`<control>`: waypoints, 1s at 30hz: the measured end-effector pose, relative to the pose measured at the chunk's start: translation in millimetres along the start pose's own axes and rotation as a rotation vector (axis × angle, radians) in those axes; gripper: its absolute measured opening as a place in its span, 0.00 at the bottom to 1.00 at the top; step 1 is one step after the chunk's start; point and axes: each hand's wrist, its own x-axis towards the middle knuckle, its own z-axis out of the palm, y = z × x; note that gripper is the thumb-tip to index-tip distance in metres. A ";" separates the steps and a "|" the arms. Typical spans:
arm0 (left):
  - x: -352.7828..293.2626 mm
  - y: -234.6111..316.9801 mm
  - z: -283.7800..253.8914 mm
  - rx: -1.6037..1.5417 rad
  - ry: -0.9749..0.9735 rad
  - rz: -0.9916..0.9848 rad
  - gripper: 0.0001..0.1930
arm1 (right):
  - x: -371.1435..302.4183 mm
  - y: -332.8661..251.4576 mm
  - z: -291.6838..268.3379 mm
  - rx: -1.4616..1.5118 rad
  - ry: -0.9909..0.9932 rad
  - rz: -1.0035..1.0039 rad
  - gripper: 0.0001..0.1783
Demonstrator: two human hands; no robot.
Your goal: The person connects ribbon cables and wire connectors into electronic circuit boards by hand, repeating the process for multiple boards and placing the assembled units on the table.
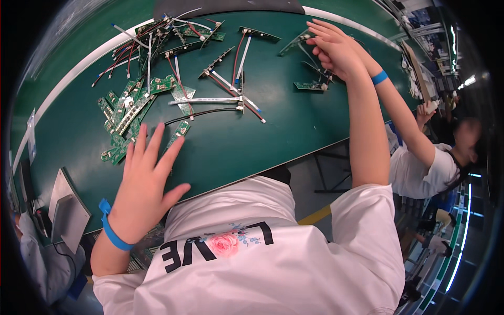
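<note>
White T-shirt sits closest. The left hand spreads, empty, by green circuit boards; I can't tell the right hand's grip. Boards seem light, stiff, breakable: pinch edges.

Green table across the middle of the frame. I see a grey plate at lower left, another worker in white at right, a yellow stripe below centre, a bright strip light at lower right.
</note>
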 end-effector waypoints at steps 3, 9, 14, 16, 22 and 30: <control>-8.2 0.2 19.0 0.045 -0.051 -0.029 0.36 | 57.3 41.8 -62.0 -0.662 -0.297 -0.854 0.21; 9.6 -18.6 38.0 0.077 0.095 0.038 0.26 | 18.0 26.7 17.4 -0.859 0.478 -0.664 0.19; 35.2 -15.9 44.5 -0.014 0.231 0.035 0.25 | -89.6 4.3 117.9 -0.708 0.129 -0.854 0.20; 48.7 -17.6 49.2 -0.104 0.303 0.053 0.25 | -109.6 17.8 141.5 -0.755 0.106 -0.834 0.23; 70.0 -36.7 53.3 -0.110 0.508 0.100 0.16 | -74.9 40.4 142.0 -0.903 0.231 -0.824 0.26; 68.7 -31.5 26.1 -0.205 0.493 -0.047 0.08 | -44.7 28.4 120.8 -0.826 0.562 -0.933 0.24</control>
